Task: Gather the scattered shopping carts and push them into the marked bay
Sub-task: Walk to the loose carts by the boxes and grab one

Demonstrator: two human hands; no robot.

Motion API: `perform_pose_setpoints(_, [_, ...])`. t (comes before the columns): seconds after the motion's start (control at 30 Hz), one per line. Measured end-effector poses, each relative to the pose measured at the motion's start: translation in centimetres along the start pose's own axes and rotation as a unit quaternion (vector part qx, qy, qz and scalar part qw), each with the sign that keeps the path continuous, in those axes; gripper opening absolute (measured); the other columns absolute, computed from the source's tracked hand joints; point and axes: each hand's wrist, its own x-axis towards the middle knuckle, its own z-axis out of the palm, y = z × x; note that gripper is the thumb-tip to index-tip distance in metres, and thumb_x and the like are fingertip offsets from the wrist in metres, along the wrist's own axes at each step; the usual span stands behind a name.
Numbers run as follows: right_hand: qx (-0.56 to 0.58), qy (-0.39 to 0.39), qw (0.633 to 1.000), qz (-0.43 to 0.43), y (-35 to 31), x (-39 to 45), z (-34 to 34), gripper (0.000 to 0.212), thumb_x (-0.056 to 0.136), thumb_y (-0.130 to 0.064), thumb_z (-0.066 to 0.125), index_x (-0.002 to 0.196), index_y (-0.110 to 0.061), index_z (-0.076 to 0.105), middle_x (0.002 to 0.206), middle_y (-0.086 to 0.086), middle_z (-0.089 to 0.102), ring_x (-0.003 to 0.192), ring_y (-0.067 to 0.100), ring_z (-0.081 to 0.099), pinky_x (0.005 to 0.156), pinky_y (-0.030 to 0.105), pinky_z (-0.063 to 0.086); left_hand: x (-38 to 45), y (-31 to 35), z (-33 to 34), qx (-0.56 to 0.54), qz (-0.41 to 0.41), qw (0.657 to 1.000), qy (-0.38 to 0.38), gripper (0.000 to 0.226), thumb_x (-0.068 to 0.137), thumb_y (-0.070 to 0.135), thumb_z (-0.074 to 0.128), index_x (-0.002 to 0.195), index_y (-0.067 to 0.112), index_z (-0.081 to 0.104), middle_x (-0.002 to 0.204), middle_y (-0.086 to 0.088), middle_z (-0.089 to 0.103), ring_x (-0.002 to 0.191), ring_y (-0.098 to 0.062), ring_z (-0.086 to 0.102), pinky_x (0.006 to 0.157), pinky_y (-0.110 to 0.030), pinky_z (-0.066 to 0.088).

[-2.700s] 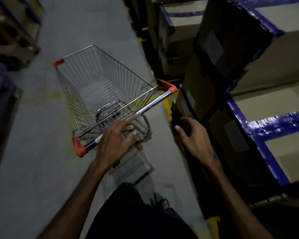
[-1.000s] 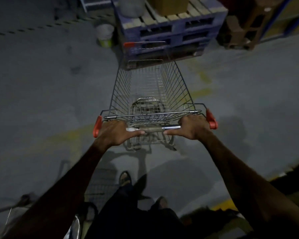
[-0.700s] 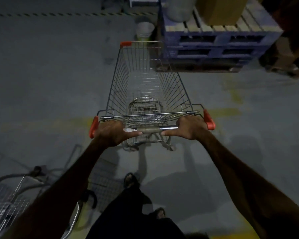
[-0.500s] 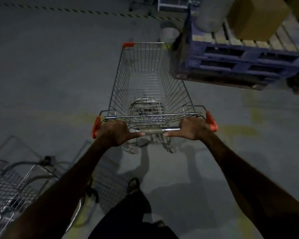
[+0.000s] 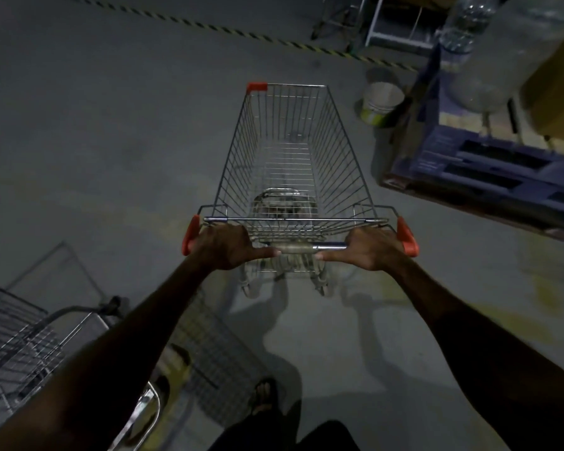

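**Now swung clear of the pallet, cart heads across open floor**

Both grips are clenched round the handle bar (image 5: 310, 246) of the shopping cart (image 5: 290, 164): the left hand (image 5: 223, 247) sits near the left orange end cap, the right hand (image 5: 372, 250) near the right one, thumbs pointing inward along the bar. The cart stands straight ahead of the person, its wire basket holding nothing that can be made out.

A second ago the cart's nose pointed almost at the blue pallet (image 5: 489, 157); since then the view and the cart have turned leftward, so the pallet now lies off to the right, apart from the basket, with a pale bucket (image 5: 381, 104) just beside its near corner. Bare concrete floor (image 5: 111, 141) lies ahead, crossed far off by a black-and-yellow striped line (image 5: 209, 26).

Another cart (image 5: 20, 340) has also come into view at the lower left, close beside the left forearm. That suggests the gathering spot may be near, though no marked bay can be identified for certain. The turn looks done; the next move is probably a straight push or lining up with that neighbouring cart.
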Motion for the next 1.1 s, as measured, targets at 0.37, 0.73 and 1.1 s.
perform_pose_setpoints(0.37, [0.025, 0.011, 1.0, -0.01, 3.8, 12.7, -4.6, 0.096, 0.055, -0.117, 0.025, 0.054, -0.024, 0.05, 0.048, -0.006, 0.05, 0.048, 0.014, 0.052, 0.073, 0.04, 0.06, 13.8, -3.2, -4.5, -0.002, 0.026, 1.0, 0.005, 0.087, 0.084, 0.096, 0.042, 0.056, 0.015, 0.055, 0.058, -0.003, 0.063, 0.058, -0.014, 0.061, 0.063, -0.029, 0.036])
perform_pose_setpoints(0.73, [0.015, 0.016, 1.0, 0.021, 11.0, 26.4, -11.1, 0.1, 0.058, -0.114, 0.032, 0.061, -0.019, 0.062, 0.063, -0.002, 0.066, 0.061, 0.015, 0.064, 0.062, 0.031, 0.047, 31.3, -3.5, -10.0, -0.013, -0.024, 1.0, -0.01, 0.11, 0.055, 0.118, 0.02, 0.054, 0.016, 0.061, 0.052, 0.006, 0.06, 0.062, -0.012, 0.063, 0.106, -0.057, 0.048])
perform_pose_setpoints(1.1, [0.025, 0.004, 1.0, 0.011, 16.1, 41.3, -17.0, 0.097, 0.059, -0.114, 0.031, 0.06, -0.021, 0.056, 0.06, -0.002, 0.064, 0.06, 0.016, 0.064, 0.068, 0.033, 0.053, 47.1, -6.1, -15.0, -0.038, -0.035, 0.998, -0.026, 0.111, 0.054, 0.118, 0.018, 0.054, 0.017, 0.063, 0.056, 0.006, 0.062, 0.066, -0.015, 0.063, 0.108, -0.06, 0.044])
